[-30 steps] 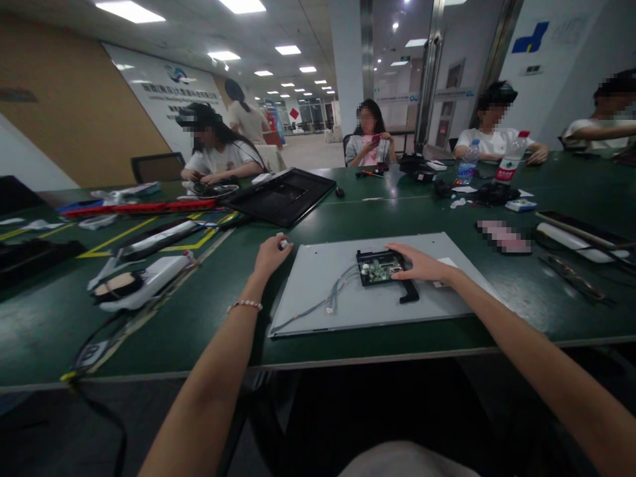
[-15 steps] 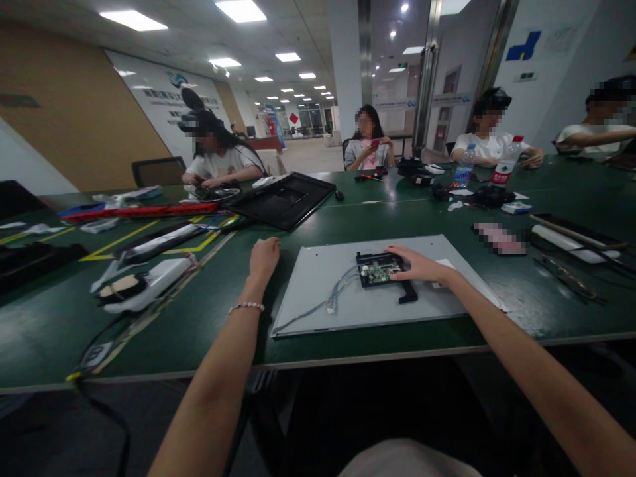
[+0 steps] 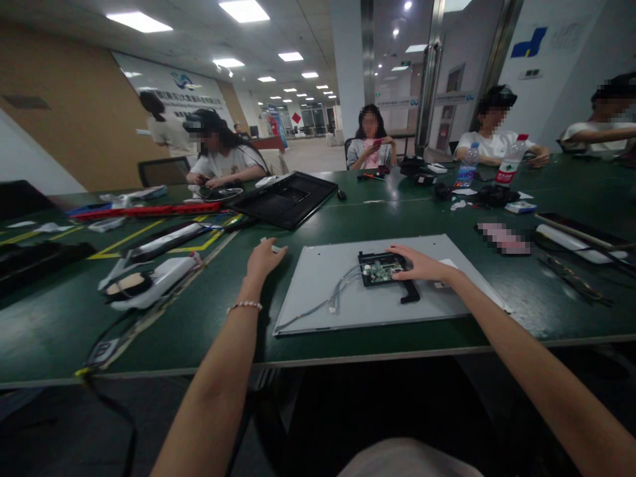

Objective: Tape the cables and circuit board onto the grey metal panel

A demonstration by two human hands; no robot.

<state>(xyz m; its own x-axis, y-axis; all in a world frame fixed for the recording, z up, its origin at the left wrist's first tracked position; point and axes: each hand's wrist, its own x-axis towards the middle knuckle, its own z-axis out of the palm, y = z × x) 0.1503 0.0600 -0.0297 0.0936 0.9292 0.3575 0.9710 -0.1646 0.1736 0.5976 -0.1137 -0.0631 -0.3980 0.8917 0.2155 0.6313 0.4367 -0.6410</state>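
Observation:
A flat light-grey display panel [image 3: 308, 291] lies before me on the green table. On it rests a black plastic bracket [image 3: 410, 290] carrying a green circuit board [image 3: 380, 272]. Grey cables [image 3: 342, 283] run from the board toward the panel's lower left corner. My right hand [image 3: 422, 264] grips the bracket's right part, with the fingers at its far edge and the thumb by the board. Left of the panel, my left hand [image 3: 265, 260] is above the table with its fingers curled. A small pale thing shows at those fingers, too unclear to name.
A black monitor frame [image 3: 293, 199] lies beyond my left hand. At left are a white device [image 3: 159, 281] and a red strip [image 3: 149, 211]. Bottles [image 3: 510, 162], a phone [image 3: 504, 238] and glasses [image 3: 571, 275] lie or stand at right. Several people sit across the table.
My left hand has turned, and a small pale thing now shows at its fingers. The right hand keeps its place on the bracket. The view has shifted slightly.

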